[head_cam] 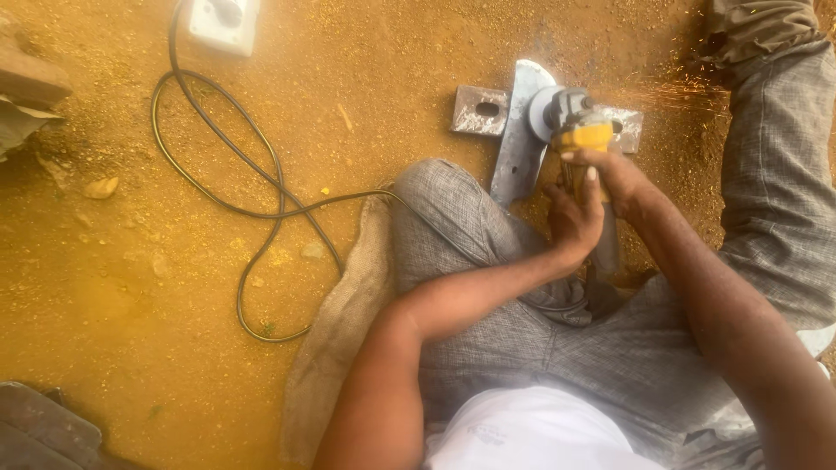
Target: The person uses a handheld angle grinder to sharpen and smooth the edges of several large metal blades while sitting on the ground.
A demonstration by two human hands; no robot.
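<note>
On bare orange dirt strewn with grit, both hands clamp a yellow angle grinder [576, 122]: the right hand [614, 174] wrapped over its body, the left hand [573, 222] gripping just behind. Its disc meets a grey metal plate [520, 139] ahead of the fingers, sparks [688, 87] flying rightward. Left of the hands a black cable [252, 187] loops toward a white socket box [225, 22]; a burlap sack [344, 322] lies beside the knee.

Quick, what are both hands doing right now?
Left hand: closed in a grip on the body of the angle grinder.
Right hand: closed in a grip on the grinder's yellow top, pressing it toward the metal plate.
</note>
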